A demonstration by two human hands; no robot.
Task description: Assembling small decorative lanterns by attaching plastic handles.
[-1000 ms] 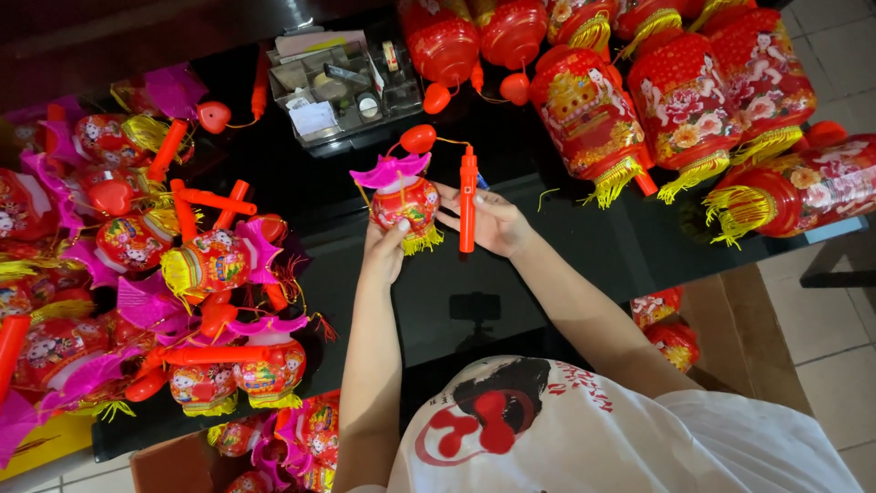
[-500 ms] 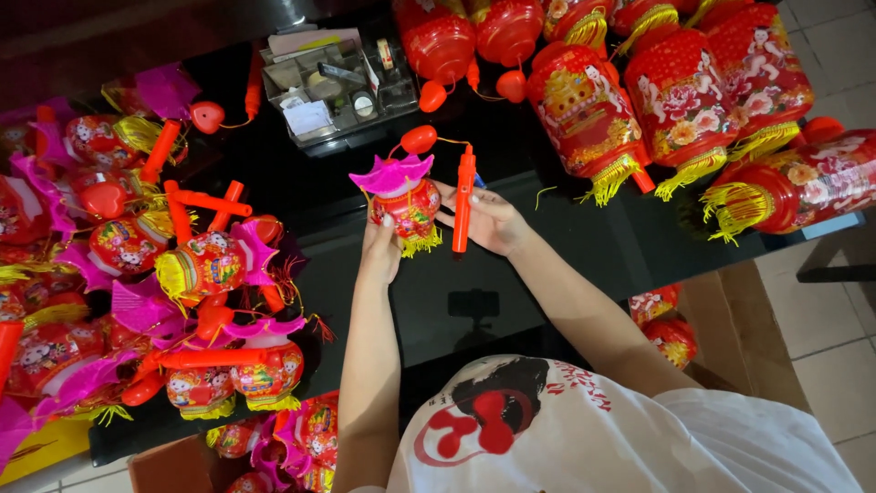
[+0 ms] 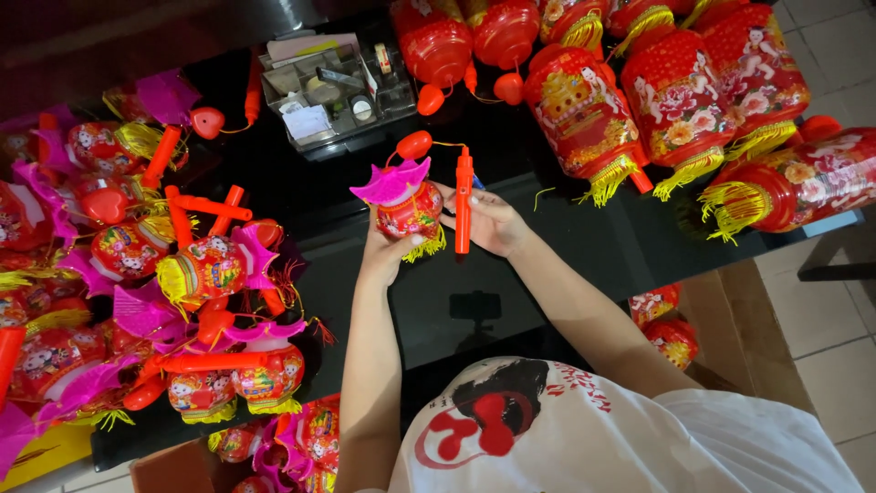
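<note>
Fingers of the left hand (image 3: 381,254) are clamping the small red lantern (image 3: 411,212) from below, while the right hand (image 3: 488,222) is pinching its orange handle stick (image 3: 464,201) upright just beside, best kept steady so the cord is staying untangled.

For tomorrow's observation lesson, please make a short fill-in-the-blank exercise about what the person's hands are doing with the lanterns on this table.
1. The left hand holds a small lantern whose roof-shaped top is ____ in colour.
2. The right hand touches an upright ____ stick.
3. The small lantern's bottom fringe is ____.
4. The tabletop is glossy ____.

Missing words: pink; red; yellow; black
</note>
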